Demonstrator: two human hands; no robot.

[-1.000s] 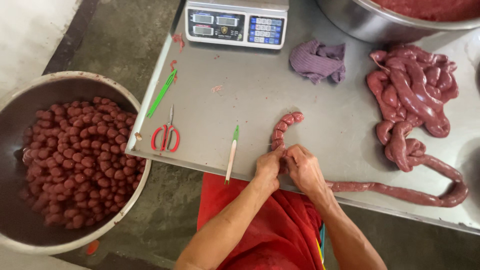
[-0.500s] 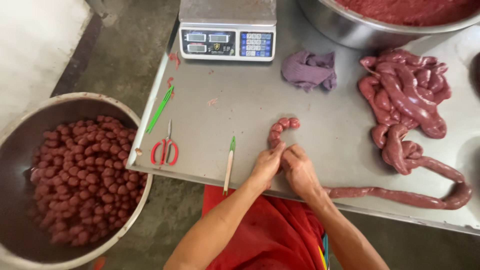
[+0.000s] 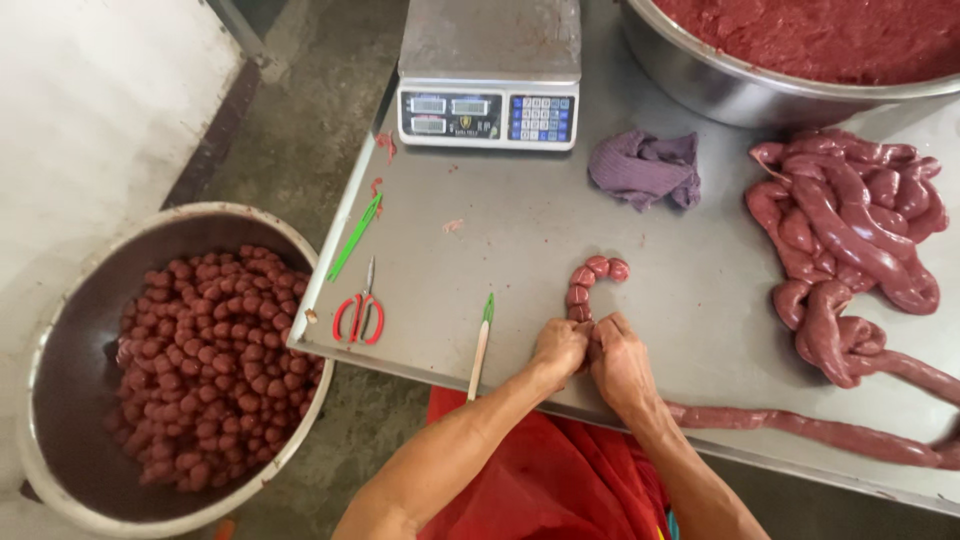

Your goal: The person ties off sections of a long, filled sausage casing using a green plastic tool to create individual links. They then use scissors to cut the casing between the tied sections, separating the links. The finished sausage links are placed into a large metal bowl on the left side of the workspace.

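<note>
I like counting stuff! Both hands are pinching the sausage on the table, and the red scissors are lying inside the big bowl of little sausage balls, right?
Not quite. The head view shows the red scissors on the metal table, near its left edge, not inside the big bowl. Both hands, left and right, do pinch the sausage.

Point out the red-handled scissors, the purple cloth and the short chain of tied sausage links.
red-handled scissors (image 3: 359, 315): head view, where the handles meet the blades.
purple cloth (image 3: 645, 170): head view, middle of the crumpled folds.
chain of tied sausage links (image 3: 580, 280): head view, a link at its curved middle.
</note>
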